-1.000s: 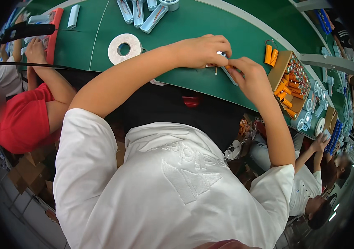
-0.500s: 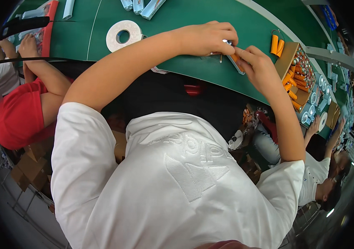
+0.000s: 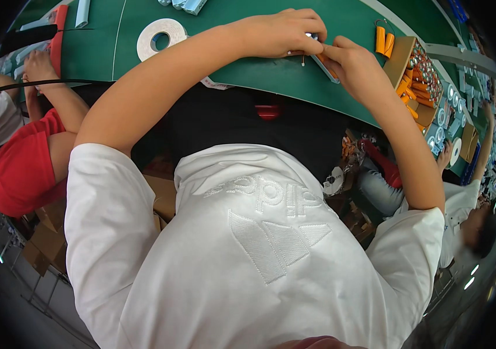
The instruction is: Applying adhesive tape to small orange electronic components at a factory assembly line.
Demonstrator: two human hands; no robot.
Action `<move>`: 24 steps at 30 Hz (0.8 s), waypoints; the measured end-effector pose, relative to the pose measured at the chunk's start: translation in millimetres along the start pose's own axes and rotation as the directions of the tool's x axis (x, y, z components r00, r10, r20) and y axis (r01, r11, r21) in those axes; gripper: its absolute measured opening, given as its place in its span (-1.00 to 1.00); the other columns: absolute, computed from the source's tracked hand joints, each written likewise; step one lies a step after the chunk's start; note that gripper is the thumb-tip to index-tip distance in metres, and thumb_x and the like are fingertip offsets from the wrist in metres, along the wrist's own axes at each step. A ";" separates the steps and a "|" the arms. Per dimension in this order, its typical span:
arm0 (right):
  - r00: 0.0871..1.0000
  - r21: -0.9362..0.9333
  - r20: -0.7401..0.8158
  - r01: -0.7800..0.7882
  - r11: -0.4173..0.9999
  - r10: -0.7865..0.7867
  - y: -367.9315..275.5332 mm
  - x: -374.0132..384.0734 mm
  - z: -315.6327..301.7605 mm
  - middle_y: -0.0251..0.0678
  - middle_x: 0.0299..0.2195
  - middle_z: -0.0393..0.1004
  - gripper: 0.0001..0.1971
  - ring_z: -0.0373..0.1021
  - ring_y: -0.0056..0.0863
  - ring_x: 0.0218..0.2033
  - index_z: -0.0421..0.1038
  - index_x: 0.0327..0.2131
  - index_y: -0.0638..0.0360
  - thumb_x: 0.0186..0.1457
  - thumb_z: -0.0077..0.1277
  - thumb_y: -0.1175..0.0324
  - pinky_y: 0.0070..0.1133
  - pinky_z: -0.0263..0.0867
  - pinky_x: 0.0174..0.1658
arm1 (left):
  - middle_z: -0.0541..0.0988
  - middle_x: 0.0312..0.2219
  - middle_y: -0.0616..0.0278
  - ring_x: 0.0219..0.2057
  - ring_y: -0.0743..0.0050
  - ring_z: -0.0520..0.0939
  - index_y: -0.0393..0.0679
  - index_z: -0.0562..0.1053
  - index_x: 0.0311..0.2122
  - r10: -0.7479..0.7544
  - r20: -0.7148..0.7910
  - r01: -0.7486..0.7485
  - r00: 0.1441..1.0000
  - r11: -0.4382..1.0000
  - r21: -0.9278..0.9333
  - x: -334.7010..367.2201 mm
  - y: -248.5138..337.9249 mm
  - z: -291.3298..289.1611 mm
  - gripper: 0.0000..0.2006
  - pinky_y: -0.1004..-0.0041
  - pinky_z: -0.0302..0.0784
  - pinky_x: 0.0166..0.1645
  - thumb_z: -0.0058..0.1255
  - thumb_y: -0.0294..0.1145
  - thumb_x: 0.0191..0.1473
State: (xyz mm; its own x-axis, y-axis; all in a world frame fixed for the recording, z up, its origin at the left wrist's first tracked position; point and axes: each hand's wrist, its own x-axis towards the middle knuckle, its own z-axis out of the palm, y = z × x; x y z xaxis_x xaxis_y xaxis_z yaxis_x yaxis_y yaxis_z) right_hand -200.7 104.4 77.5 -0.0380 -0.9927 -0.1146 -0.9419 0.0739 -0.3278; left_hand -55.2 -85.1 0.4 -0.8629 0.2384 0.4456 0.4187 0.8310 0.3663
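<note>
A: What lies on the green table (image 3: 271,75), from its left end?

B: A white tape roll (image 3: 160,39) first. Then, near the front edge, the left hand (image 3: 283,32) with fingers curled narrow, meeting the right hand (image 3: 355,72), both pinching a small orange part (image 3: 324,60) with thin wire leads. Orange pieces fill a cardboard box (image 3: 402,58) toward the right end.

A: How would it handle?

B: Probably light and stiff, with easily bent leads; grip the body
</note>
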 end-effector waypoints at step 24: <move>0.791 0.923 0.066 -0.280 0.265 0.609 15.4 -34.8 51.8 -0.31 -0.42 0.59 -0.75 0.30 -0.65 -0.66 0.65 -0.14 0.35 0.16 0.27 0.38 -0.77 0.24 -0.58 | 0.53 -0.08 0.35 0.00 0.23 0.49 0.03 0.62 -0.14 -0.045 0.136 0.027 0.990 0.991 0.133 24.5 17.6 -20.3 -0.76 0.31 0.47 0.04 0.21 -0.46 0.04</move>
State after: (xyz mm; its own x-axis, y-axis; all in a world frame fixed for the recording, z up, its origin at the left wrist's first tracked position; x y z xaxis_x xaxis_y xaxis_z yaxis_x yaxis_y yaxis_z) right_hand -196.6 145.0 27.9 -0.5813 -0.7338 -0.3517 0.0694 0.3859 -0.9199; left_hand -63.2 -74.8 34.4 -0.9113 0.2667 0.3136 0.3541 0.8964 0.2666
